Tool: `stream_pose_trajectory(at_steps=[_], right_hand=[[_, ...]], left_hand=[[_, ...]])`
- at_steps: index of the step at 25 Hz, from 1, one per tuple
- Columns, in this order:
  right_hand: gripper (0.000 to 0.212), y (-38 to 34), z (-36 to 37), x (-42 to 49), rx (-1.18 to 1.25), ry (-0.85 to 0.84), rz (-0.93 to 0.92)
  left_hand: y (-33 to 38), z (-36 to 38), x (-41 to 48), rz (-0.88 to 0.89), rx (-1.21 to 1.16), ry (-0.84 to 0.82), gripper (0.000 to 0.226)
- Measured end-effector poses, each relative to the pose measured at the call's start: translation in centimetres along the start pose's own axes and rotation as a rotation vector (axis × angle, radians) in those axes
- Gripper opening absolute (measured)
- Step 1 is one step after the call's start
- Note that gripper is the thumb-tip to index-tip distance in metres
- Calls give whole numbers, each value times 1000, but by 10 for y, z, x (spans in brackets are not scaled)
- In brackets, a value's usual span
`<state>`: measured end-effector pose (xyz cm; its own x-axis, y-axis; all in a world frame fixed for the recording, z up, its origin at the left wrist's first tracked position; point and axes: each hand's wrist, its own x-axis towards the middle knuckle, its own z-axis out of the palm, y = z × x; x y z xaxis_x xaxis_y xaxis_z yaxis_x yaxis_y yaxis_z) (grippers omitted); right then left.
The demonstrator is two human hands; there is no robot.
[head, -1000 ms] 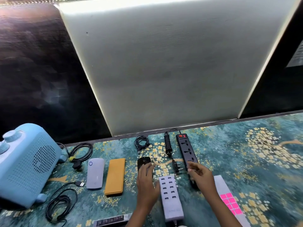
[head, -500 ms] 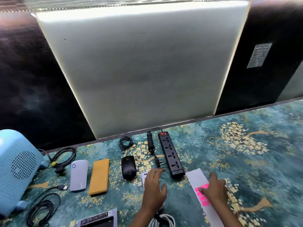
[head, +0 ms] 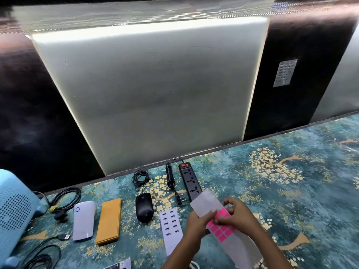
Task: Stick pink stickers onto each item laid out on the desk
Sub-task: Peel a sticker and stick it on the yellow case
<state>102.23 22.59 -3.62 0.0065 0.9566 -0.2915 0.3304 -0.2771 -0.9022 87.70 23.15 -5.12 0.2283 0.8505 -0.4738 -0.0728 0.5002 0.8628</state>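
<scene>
1. Near edge: corner of a box (head: 118,265) left of centre. A black USB cable (head: 41,255) loops at the near-left corner.
2. Left hand (head: 195,225) and right hand (head: 240,214) meet over the desk (head: 291,200), right of centre by the near edge. Both are on the sheet (head: 206,205).
3. Left: fingers curled, thumb and fingertips pinching the sheet's left edge.
4. Right: fingers curled, thumb and forefinger pinching at the top row of pink stickers (head: 222,229).
5. Sheet is lifted and tilted, with the stickers in a block mid-sheet. Its far end overlaps the strip's (head: 191,181) near end in view.
6. Middle row, left to right: blue unit (head: 13,212) at the left edge, power bank (head: 84,220), orange case (head: 108,220), mouse (head: 143,207), hub (head: 171,226). The left forearm crosses the hub's near-right corner.
7. Farther: black cable (head: 66,199) beside the blue unit. Cord bundle (head: 140,178), coiled cord (head: 170,175) with plug, and the strip sit near the far edge.
8. Behind the far edge: pale lit panel (head: 155,94) between dark ones.
</scene>
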Motion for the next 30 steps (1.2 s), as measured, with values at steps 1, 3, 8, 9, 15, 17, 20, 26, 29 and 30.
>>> stream_pose_trajectory(at_steps=[1, 3, 8, 9, 15, 17, 20, 26, 29, 30], right_hand=[[42, -1, 2, -1, -1, 34, -40], [35, -5, 4, -4, 0, 145, -145], [22, -11, 15, -10, -140, 172, -424], [23, -11, 17, -10, -179, 167, -454], [45, -12, 29, -17, -189, 185, -504], [39, -12, 32, -17, -171, 220, -522], [27, -11, 34, -19, -165, 262, -537], [48, -11, 29, -25, 322, 137, -228], [58, -5, 24, -24, 335, 99, -133], [57, -3, 22, -22, 340, 141, -114]], left_hand=[[2, -2, 1, -2, -25, 48, 28], [8, -10, 1, -10, -47, 112, 29], [15, -27, -4, -10, -30, 95, 31], [15, -28, -6, -2, -22, 88, 28], [15, -40, -13, 9, -26, 56, 17], [15, -42, -13, -14, -36, 54, 18], [15, -42, -11, -45, -81, 61, 17], [13, -38, -4, -28, -68, 52, 31], [11, -31, -1, -22, -13, 14, 25], [11, -28, -1, -19, -1, 12, 17]])
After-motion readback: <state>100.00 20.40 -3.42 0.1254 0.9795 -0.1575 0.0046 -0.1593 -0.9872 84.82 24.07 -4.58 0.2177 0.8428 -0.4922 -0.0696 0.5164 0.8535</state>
